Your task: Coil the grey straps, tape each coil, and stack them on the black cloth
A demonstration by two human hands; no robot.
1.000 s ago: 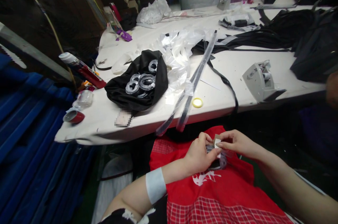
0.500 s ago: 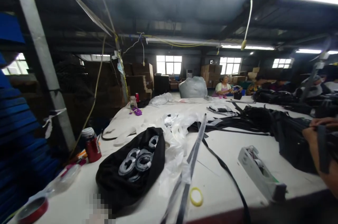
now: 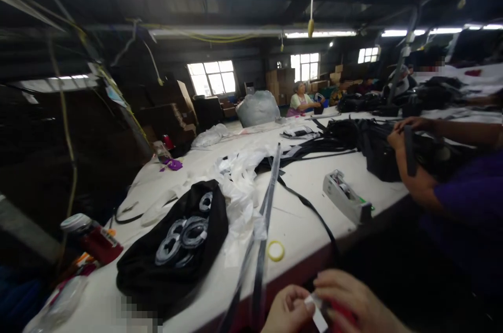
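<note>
My left hand is at the bottom of the head view, thumb and finger pinched on a small white strip. Right beside it, my right hand curls over the strip's upper end, somewhat blurred. Something red shows under its fingers; I cannot make out what it is. Both hands are in front of the table's near edge. Closest to them on the table are a yellow ring, like a small tape roll, and long dark straps with clear wrapping.
A black fabric bag with several coiled rolls sits on the white table. A tape dispenser stands near the edge. At right, a co-worker in a purple sleeve handles black material. A red jar stands left.
The view has swung right and tilted, so the table things sit further left. My two hands have come into view at the bottom with the white strip.
</note>
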